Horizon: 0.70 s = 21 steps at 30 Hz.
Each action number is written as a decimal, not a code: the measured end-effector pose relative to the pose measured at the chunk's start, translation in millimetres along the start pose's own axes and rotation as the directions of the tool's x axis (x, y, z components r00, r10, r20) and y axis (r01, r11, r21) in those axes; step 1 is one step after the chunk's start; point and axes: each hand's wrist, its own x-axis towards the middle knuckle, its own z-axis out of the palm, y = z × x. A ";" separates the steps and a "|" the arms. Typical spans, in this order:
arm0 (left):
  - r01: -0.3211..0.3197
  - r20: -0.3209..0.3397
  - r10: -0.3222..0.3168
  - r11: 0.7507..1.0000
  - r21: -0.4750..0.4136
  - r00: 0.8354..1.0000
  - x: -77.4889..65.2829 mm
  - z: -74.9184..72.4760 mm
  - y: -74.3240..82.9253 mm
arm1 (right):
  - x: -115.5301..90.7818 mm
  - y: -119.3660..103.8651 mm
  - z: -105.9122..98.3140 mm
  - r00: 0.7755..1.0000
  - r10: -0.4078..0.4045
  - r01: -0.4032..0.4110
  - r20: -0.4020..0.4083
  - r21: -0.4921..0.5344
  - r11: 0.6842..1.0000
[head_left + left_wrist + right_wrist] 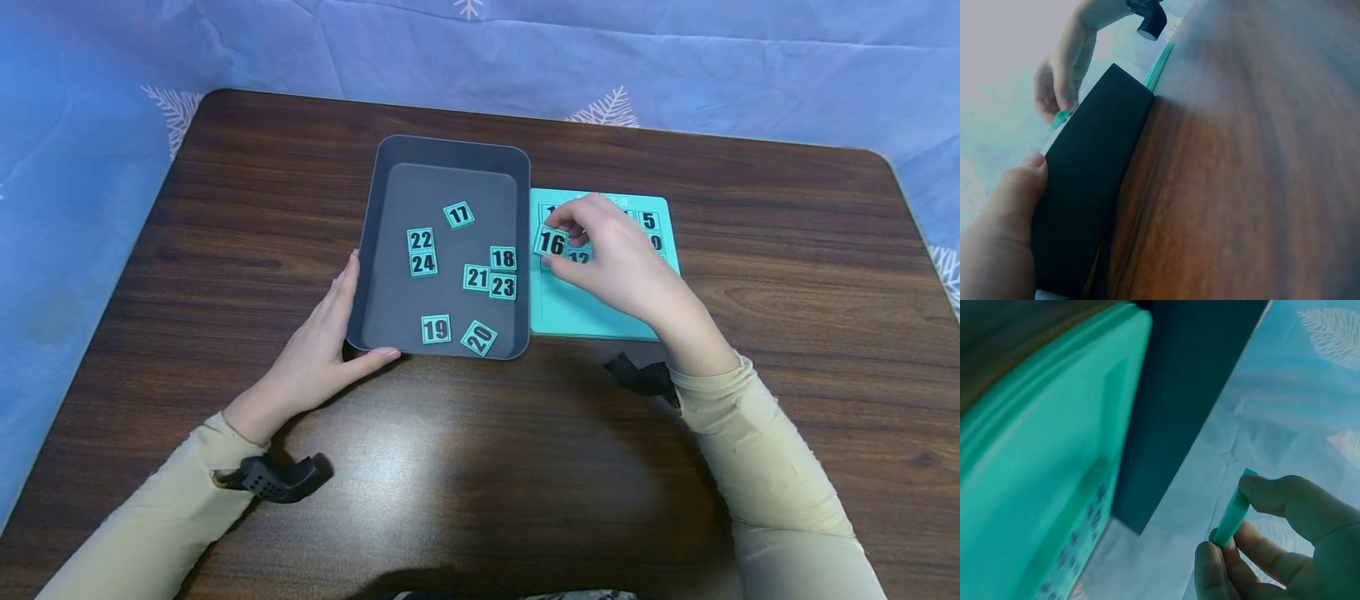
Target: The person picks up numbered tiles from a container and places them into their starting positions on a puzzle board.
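Between thumb and fingertips, my right hand [620, 254] pinches a teal number tile marked 16 [552, 242], raised over the left part of a teal number board [592, 312]. In the right wrist view that tile [1234, 515] shows edge-on. Rows of numbered tiles fill the board's upper part, partly hidden by the hand; its lower part is bare. My left hand [315, 350] rests against the dark grey tray [360, 275], straight fingers along its left side and thumb at the near edge. Loose tiles lie inside, among them 17 [458, 215], 22 [421, 240] and 19 [436, 329].
Tray and board stand side by side on a dark wood table [480, 467]. Tiles 18, 21 and 23 are clustered at the tray's right, with 20 [478, 337] near its front wall. Behind the table hangs a blue cloth [375, 50] with white snowflake prints.
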 end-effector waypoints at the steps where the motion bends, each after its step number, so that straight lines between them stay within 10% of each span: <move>1: 0.002 0.001 -0.002 1.000 -0.001 1.000 0.0 0.1 0.0 | -2.2 3.2 -0.6 1.000 0.002 -0.002 0.007 -0.008 1.000; 21: 0.011 0.003 -0.011 1.000 0.004 1.000 0.3 0.3 0.6 | -8.1 33.5 14.9 0.983 0.026 -0.012 0.183 -0.076 0.997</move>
